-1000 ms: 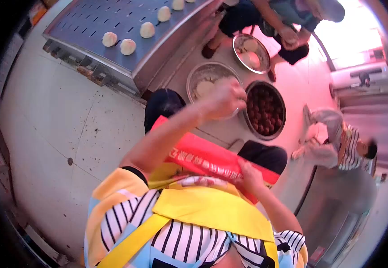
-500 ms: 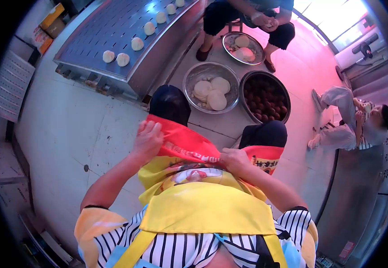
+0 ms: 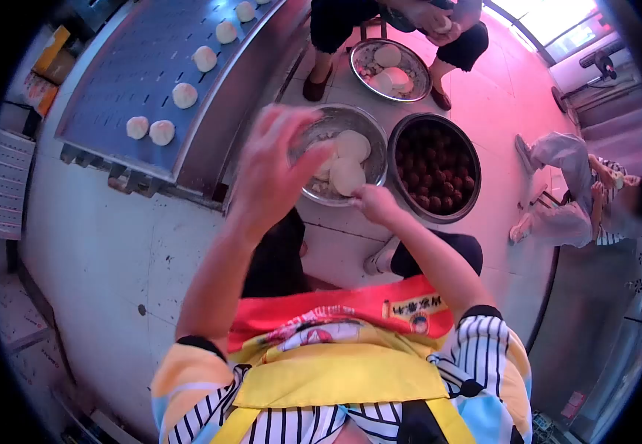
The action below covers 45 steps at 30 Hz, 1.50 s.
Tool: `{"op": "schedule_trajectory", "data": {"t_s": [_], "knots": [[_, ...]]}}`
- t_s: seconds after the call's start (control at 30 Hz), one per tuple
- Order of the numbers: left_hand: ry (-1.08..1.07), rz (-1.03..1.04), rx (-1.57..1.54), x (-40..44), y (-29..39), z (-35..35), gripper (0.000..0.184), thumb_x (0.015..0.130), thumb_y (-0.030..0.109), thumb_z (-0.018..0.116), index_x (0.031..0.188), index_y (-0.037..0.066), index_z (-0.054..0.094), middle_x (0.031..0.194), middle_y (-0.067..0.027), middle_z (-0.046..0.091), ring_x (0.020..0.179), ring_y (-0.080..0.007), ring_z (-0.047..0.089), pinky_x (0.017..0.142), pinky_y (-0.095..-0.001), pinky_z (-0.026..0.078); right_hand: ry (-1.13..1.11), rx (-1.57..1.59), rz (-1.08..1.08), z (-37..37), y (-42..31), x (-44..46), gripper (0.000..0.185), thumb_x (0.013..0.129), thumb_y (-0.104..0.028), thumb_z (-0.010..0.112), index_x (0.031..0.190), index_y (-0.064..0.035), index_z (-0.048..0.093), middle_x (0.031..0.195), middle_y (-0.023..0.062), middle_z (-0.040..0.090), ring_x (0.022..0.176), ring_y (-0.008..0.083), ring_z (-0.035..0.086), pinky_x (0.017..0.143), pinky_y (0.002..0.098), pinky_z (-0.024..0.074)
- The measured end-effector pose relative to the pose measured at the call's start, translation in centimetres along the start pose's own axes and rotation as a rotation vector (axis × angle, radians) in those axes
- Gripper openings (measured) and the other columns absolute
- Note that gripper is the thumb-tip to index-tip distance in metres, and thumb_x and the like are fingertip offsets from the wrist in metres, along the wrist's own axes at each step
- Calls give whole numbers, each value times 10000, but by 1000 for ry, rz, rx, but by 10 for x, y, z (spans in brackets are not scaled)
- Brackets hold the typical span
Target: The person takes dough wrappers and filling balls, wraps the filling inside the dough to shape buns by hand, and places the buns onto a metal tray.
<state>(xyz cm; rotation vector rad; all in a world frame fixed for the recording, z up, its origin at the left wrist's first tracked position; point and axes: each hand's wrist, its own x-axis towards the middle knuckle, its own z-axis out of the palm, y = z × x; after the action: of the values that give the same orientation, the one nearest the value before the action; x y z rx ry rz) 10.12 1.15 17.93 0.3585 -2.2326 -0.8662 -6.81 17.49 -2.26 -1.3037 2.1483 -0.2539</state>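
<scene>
Left hand [image 3: 271,169] and right hand [image 3: 377,205] have been moved from the apron [image 3: 343,376] toward the steel bowl [image 3: 378,164] on the floor, where a dough round [image 3: 347,177] is pinched edgewise by the right fingers; the left are spread.

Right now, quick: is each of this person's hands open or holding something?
Left hand: open, fingers spread, nothing visible in it.
Right hand: at the edge of a dough round; whether it grips cannot be told.

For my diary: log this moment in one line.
left hand: open, near metal bowl | right hand: at edge of dough round
</scene>
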Motion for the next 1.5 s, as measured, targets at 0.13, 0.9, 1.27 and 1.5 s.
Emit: {"op": "schedule_trajectory", "data": {"t_s": [0.13, 0.9, 1.27, 1.5], "knots": [[-35, -534, -892, 49, -87, 104, 247, 892, 234, 628, 1045, 40, 616, 874, 21, 569, 765, -82, 529, 730, -228, 443, -28, -163, 127, 22, 64, 91, 407, 770, -191, 667, 1156, -83, 595, 1169, 163, 587, 1071, 330, 554, 880, 417, 466], [-33, -897, -893, 48, -166, 116, 316, 976, 295, 475, 1154, 48, 562, 1076, -67, 615, 954, -137, 580, 869, -301, 447, -150, 47, -63, 28, 114, 133, 224, 809, -229, 614, 976, -81, 629, 913, 124, 642, 839, 325, 608, 757, 405, 479], [-131, -934, -1871, 37, -107, 135, 690, 928, 595, 365, 1365, 63, 390, 1362, -139, 453, 1260, -293, 431, 1058, -504, 316, 397, 1045, -63, -117, -23, 59, 336, 847, -186, 646, 1103, 13, 560, 827, 73, 635, 618, 108, 607, 475, 273, 512], [17, -984, -1727, 49, -120, 139, 570, 954, 482, 423, 1359, 82, 398, 1354, -104, 457, 1258, -283, 427, 1055, -488, 322, 618, 1013, 405, -85, 195, 71, 395, 832, -322, 686, 1061, -7, 619, 884, 104, 669, 752, 173, 652, 647, 310, 534]]}}
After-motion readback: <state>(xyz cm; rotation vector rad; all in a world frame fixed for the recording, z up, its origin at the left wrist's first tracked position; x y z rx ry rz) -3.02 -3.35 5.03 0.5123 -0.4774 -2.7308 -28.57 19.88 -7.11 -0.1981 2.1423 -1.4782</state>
